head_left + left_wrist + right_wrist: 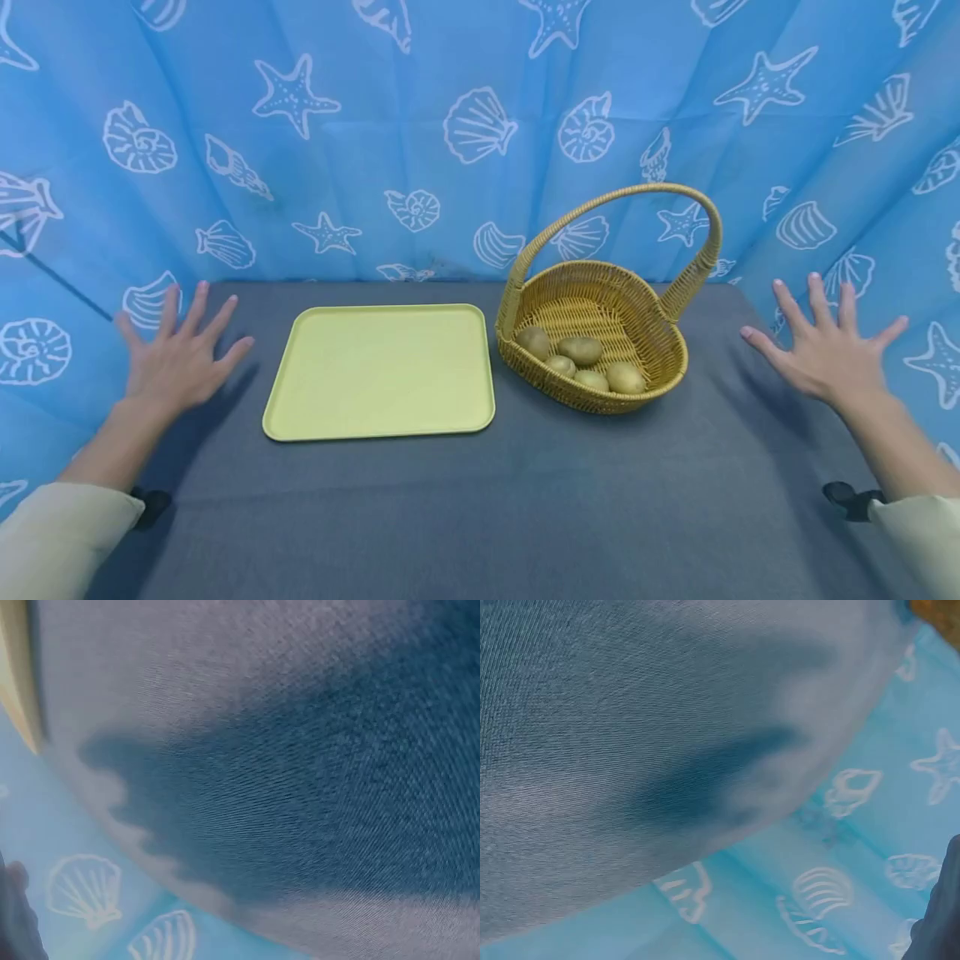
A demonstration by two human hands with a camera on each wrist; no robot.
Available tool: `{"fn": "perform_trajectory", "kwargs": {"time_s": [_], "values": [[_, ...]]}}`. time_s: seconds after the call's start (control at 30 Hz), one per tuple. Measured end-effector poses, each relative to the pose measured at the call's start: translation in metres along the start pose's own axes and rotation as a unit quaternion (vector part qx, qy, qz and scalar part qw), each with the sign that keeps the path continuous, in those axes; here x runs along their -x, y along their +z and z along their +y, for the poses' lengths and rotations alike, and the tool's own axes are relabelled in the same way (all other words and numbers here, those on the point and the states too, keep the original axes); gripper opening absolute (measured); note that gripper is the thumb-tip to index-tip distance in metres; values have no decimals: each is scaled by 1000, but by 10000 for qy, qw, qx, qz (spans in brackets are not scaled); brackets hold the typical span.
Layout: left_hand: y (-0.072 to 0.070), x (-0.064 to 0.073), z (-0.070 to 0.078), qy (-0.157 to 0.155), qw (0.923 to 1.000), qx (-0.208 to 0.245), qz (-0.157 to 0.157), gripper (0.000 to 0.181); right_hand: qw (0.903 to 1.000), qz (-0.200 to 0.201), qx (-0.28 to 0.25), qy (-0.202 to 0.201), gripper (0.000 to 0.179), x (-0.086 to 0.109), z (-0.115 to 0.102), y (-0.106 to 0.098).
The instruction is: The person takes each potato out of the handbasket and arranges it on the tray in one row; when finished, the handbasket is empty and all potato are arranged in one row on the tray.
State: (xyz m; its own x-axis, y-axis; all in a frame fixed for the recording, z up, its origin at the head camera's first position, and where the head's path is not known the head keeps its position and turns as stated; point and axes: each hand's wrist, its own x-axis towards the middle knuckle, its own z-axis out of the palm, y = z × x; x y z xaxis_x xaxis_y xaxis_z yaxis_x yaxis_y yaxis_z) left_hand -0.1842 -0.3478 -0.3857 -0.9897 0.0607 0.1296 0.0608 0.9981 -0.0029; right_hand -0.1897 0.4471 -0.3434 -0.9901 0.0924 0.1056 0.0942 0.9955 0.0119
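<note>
Slate-grey cloth [480,517] bears tray [382,375] and basket [592,404] before blue shell-print curtain [412,158]; hands [176,362] hover apart, fingers [820,302] spread.

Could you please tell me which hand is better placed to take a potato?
Probably the right hand: it is nearer the basket of potatoes, while the yellow tray lies between the left hand and the basket.

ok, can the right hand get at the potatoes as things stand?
Probably yes: the right hand is spread and empty, and the potatoes lie uncovered in the basket. The handle arches over, but the near side looks free.
</note>
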Motion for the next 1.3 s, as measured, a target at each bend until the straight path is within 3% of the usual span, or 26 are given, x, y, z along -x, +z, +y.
{"fn": "perform_trajectory", "kwargs": {"time_s": [0.17,0.37,0.5,0.63,0.73,0.9,1.03,1.3], "values": [[-9,5,13,245,9994,-117,214,76,9992,318,-86,-240,94,9,-15,-20],[-12,11,18,606,9976,-197,286,76,9939,770,-109,-783,92,25,-41,-46],[-9,11,18,814,9963,-224,179,74,9815,1227,-257,-1448,93,35,-59,-57],[-5,11,19,1000,9946,-166,-226,73,9632,1326,-692,-2231,87,41,-77,-61],[-2,11,21,1135,9911,-47,-688,74,9589,858,-1137,-2454,86,43,-91,-62],[2,13,25,1287,9832,206,-1275,76,9547,-470,-1768,-2347,96,41,-113,-61],[4,15,25,1368,9774,387,-1567,78,9297,-1394,-2196,-2609,86,35,-121,-58],[5,16,24,1458,9700,624,-1840,75,8751,-2540,-2808,-3014,80,15,-129,-46]]}}
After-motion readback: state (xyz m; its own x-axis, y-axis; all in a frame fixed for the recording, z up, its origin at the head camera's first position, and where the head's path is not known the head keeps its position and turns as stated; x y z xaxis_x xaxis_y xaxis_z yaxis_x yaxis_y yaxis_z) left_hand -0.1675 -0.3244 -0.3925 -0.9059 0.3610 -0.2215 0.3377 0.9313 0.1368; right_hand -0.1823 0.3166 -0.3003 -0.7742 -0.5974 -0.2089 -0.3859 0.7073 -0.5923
